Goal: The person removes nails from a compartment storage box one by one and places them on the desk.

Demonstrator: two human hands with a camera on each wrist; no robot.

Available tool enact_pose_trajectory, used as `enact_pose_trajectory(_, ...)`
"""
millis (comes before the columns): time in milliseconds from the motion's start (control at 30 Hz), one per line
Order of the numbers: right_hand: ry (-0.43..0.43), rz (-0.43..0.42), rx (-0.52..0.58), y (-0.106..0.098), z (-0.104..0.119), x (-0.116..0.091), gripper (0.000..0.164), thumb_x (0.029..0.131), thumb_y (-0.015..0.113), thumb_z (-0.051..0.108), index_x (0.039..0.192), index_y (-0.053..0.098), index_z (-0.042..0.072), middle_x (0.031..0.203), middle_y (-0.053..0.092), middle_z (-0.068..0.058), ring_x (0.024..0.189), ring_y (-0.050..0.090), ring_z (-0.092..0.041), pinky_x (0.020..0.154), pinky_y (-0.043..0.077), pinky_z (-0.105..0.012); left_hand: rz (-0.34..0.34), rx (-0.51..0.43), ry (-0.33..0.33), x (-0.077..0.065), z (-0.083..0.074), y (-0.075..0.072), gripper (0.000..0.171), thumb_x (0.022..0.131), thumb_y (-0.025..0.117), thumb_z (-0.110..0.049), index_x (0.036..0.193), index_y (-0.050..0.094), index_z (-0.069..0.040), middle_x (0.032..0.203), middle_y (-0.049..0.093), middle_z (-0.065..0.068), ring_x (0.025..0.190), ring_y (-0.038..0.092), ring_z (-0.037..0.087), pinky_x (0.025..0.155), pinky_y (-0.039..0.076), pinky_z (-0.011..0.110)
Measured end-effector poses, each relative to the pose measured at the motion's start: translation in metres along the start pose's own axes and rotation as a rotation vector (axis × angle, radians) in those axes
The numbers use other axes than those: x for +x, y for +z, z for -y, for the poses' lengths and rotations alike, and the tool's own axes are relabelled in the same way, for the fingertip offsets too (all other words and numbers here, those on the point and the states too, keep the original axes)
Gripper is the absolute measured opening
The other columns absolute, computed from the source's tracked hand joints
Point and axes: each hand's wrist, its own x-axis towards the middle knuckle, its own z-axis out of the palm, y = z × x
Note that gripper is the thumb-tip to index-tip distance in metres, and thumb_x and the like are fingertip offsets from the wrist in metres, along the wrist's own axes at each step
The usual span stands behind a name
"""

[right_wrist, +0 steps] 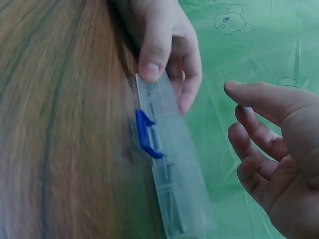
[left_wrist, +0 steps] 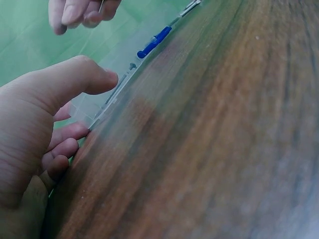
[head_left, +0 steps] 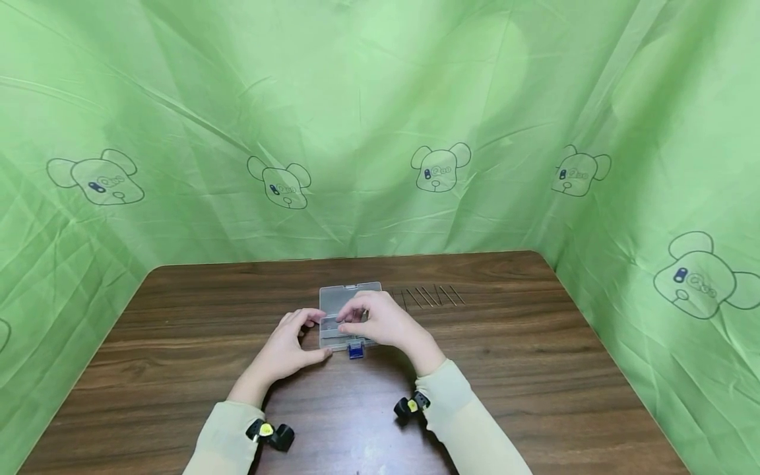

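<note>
A clear plastic compartment box (head_left: pixel 334 334) with a blue clasp (head_left: pixel 355 350) lies on the table, its lid (head_left: pixel 340 297) tipped back. My left hand (head_left: pixel 289 346) grips the box's left end, thumb at the front corner and fingers round the side. Over the compartments hovers my right hand (head_left: pixel 380 320), thumb and fingers bent toward each other. In the left wrist view a thin metal rod (left_wrist: pixel 101 6) shows at the right fingertips, mostly hidden by the fingers. Through the clear front wall, slim dark pieces (left_wrist: pixel 121 79) show inside the box.
Several thin metal rods (head_left: pixel 427 297) lie in a slanted row right of the box. The brown wooden table (head_left: pixel 505 369) reaches back to a green curtain (head_left: pixel 368 224) printed with bear heads, which hangs on the sides too.
</note>
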Motion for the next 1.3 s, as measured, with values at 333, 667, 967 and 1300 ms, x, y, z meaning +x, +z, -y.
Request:
enact_pose_trajectory(333,0.034,0.031,-0.188,0.025,-0.003,0.000,0.014,0.097,0.086,0.024,0.108,0.087,0.016,0.102,0.073,-0.003,0.090,0.067,-0.018,0.076,0.050,-0.022,0.003,-0.010,0.000,0.001,0.001,0.000,0.072,0.078,0.099,-0.028,0.140,0.065,-0.016,0.125,0.067,-0.002,0.118,0.057,0.021,0.097,0.053,0.043)
enact_pose_trajectory(667,0.012,0.036,-0.334,0.034,-0.007,0.000,0.012,0.097,0.085,0.025,0.106,0.088,0.018,0.105,0.069,0.003,0.102,0.063,-0.016,0.096,0.053,-0.033,-0.003,-0.012,0.006,0.000,0.001,0.001,0.070,0.080,0.098,-0.029,0.140,0.065,-0.016,0.124,0.067,-0.001,0.118,0.057,0.021,0.096,0.053,0.043)
enact_pose_trajectory(967,0.009,0.121,-0.367,0.035,-0.005,0.003,0.014,0.103,0.079,0.023,0.101,0.089,0.013,0.107,0.074,0.002,0.105,0.069,-0.018,0.100,0.055,-0.036,0.005,-0.025,0.008,0.001,0.000,0.000,0.069,0.081,0.099,-0.028,0.140,0.065,-0.016,0.124,0.067,-0.002,0.119,0.057,0.022,0.097,0.053,0.045)
enact_pose_trajectory(1300,0.007,0.173,-0.327,0.034,-0.008,0.005,0.017,0.105,0.076,0.023,0.101,0.088,0.011,0.110,0.076,-0.001,0.110,0.069,-0.020,0.106,0.052,-0.036,0.000,-0.019,0.013,0.001,0.000,0.000,0.070,0.080,0.099,-0.028,0.140,0.065,-0.015,0.124,0.067,-0.001,0.119,0.057,0.023,0.097,0.053,0.045)
